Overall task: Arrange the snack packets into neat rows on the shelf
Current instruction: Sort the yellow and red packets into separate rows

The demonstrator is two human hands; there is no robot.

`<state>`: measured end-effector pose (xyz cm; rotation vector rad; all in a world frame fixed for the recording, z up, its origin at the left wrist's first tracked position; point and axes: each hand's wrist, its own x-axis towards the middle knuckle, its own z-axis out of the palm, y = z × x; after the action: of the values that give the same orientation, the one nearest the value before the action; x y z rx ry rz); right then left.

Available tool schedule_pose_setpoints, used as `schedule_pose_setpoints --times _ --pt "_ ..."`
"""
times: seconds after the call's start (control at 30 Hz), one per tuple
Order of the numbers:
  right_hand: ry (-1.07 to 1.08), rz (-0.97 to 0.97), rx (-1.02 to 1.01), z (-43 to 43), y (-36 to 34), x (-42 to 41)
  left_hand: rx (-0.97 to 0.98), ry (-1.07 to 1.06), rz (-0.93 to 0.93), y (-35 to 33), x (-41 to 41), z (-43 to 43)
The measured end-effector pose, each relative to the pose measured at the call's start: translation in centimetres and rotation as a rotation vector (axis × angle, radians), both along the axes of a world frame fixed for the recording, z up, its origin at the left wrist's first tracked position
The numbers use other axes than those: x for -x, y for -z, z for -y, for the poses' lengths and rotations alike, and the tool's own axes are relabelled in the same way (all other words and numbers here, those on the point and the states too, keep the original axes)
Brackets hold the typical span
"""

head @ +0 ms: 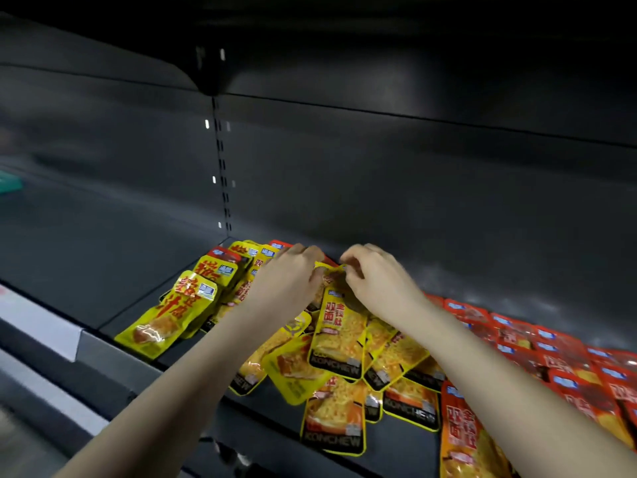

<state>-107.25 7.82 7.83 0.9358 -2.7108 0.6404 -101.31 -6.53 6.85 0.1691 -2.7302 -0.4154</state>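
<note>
The dark metal shelf stood mostly bare at its left and far parts, with a slotted upright running up the back panel and another board overhanging it from above. A white label strip lay along the near edge at the left, and something green, too blurred to name, showed at the far left.

To the right, red packets lay overlapping in rows. A row of yellow packets leaned one upon another at the left, running from near to far. Between the two sat a loose heap of yellow packets, crossing at odd angles and spilling toward the near edge, beside an orange-red packet.

Both forearms reached over that heap. The left hand and the right hand were close together, fingers curled, each pinching the far end of one yellow packet that lay on top of the heap, its length pointing back toward the person.
</note>
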Motion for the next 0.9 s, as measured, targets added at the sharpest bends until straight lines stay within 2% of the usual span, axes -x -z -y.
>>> schedule_pose_setpoints --times 0.37,0.67,0.9 --pt "0.077 0.099 -0.097 5.4 2.2 4.4 -0.156 -0.083 0.028 1.7 5.5 0.8" --pt "0.157 0.001 -0.207 6.4 3.6 4.6 -0.108 -0.106 0.048 3.8 6.7 1.5" --pt "0.190 -0.054 -0.102 6.2 4.1 4.6 -0.119 -0.093 0.000 4.3 7.1 1.7"
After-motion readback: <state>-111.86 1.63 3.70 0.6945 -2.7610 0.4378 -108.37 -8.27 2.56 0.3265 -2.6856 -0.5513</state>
